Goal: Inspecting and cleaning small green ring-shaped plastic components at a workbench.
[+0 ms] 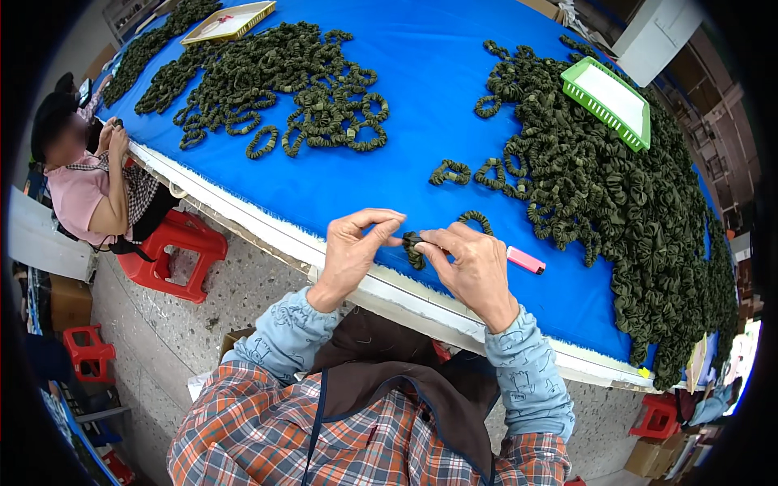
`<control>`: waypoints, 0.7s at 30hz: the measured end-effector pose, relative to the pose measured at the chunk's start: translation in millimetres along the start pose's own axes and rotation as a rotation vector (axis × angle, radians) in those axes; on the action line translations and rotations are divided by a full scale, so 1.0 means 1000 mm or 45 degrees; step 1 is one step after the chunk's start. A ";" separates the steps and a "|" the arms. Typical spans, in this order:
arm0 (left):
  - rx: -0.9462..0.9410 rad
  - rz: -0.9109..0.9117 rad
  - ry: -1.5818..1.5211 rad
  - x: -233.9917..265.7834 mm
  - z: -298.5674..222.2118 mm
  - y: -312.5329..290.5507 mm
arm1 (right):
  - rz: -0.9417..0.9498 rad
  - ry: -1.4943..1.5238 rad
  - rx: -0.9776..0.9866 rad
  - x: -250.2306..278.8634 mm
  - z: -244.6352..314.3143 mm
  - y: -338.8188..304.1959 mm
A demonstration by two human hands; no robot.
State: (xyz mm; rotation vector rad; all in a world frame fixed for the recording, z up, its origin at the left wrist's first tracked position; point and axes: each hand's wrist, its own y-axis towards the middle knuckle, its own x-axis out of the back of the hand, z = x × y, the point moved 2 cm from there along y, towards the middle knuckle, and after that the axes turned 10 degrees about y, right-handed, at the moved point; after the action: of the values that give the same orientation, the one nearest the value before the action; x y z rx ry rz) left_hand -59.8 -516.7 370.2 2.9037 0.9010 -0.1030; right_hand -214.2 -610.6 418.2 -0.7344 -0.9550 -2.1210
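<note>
Over the near edge of the table, both my hands are at one dark green scrunchie (pixel 413 251), which hangs below the fingertips. My right hand (pixel 470 263) pinches its upper end between thumb and fingers. From the other side my left hand (pixel 356 249) meets the same end, its fingers closed and their tips against the fabric. Fingers cover the exact spot being gripped. Another dark green scrunchie (pixel 476 220) lies just beyond my right hand, partly behind it. A pink lighter-like piece (pixel 527 260) rests on the blue cloth to the right of that hand.
A large heap of scrunchies (pixel 600 186) covers the table's right side, with a green basket (pixel 608 101) on it. Another heap (pixel 275 81) lies far left beside a yellow tray (pixel 228 22). At left, a person (pixel 85 178) sits on a red stool (pixel 178 251).
</note>
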 end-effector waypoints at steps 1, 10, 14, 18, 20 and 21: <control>-0.006 -0.060 0.056 0.011 -0.008 -0.002 | 0.004 0.077 -0.046 -0.004 -0.002 -0.002; -0.007 0.107 1.187 0.098 -0.032 -0.048 | -0.053 0.290 -0.066 -0.055 0.000 -0.041; -0.038 0.112 1.045 0.068 -0.013 -0.048 | -0.056 0.235 -0.036 -0.059 0.002 -0.044; -0.081 0.178 1.074 0.056 -0.002 -0.041 | -0.062 0.205 -0.034 -0.061 0.002 -0.046; -0.086 0.208 1.140 0.053 0.002 -0.037 | -0.075 0.189 -0.031 -0.062 0.003 -0.047; -0.088 0.221 1.173 0.052 0.005 -0.036 | -0.080 0.181 -0.029 -0.063 0.003 -0.047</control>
State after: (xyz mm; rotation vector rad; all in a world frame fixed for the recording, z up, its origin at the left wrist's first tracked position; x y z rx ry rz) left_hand -37.7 -459.1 358.0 2.8866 0.6734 1.3234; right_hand -211.9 -563.0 355.9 -0.5629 -0.8891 -2.2097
